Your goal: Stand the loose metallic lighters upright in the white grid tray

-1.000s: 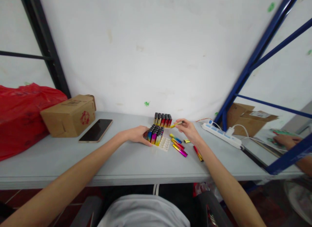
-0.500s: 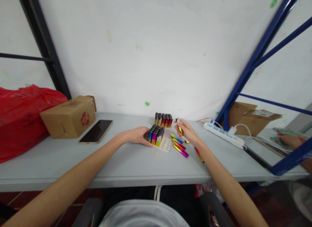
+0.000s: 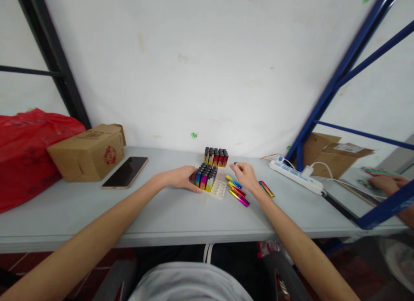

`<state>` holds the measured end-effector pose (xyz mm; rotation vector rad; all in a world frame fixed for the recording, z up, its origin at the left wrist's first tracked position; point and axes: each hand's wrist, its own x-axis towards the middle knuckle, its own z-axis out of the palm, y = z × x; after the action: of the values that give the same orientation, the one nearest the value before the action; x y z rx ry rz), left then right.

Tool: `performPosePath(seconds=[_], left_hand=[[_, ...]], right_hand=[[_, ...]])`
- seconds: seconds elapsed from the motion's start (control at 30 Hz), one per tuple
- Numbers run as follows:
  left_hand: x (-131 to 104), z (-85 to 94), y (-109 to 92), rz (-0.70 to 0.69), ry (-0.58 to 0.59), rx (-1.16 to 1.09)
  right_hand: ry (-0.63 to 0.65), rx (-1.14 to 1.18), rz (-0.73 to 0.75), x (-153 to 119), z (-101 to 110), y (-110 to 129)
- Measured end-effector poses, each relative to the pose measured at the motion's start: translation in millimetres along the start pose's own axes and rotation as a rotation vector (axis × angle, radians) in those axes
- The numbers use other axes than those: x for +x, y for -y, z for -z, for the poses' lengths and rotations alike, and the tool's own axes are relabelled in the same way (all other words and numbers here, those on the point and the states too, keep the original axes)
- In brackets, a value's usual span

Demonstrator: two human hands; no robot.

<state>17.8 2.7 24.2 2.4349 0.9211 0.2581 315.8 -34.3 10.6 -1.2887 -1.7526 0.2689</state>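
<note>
Upright black-topped lighters (image 3: 203, 180) in blue, purple and yellow stand at the left of a white tray with round pockets (image 3: 218, 189). My left hand (image 3: 184, 178) curls round their left side, thumb at the front and fingers behind. My right hand (image 3: 245, 175) is closed round a lighter (image 3: 235, 164); just its top end shows, the rest hidden in the fist. Below that hand lie several loose shiny lighters (image 3: 238, 197) in yellow, blue, red and purple. A couple more, red and gold (image 3: 266, 189), lie right of my wrist.
Behind the tray stands another block of lighters (image 3: 216, 157). Left are a phone (image 3: 126, 172), a cardboard box (image 3: 87, 154) and a red bag (image 3: 32, 158). A white power strip (image 3: 296, 177) lies right, by a blue frame post (image 3: 323, 98). Another person's hand (image 3: 384, 183) shows far right.
My right hand has turned over and closed further round its lighter, hiding the yellow body seen before. My left hand keeps its hold on the lighters. The view has shifted slightly.
</note>
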Motion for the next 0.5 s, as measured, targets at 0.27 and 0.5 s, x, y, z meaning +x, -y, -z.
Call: performPosePath(seconds=[0.27,0.5], left_hand=[[-1.4,0.2,-1.5,0.003,-0.014,0.022],[-2.0,-0.6,-0.9,-0.017,-0.014,-0.011]], right_hand=[[0.016,0.005,0.031,-2.8,-3.1,0.6],[0.136,-0.022,0.208,-1.3,0.8,4.1]])
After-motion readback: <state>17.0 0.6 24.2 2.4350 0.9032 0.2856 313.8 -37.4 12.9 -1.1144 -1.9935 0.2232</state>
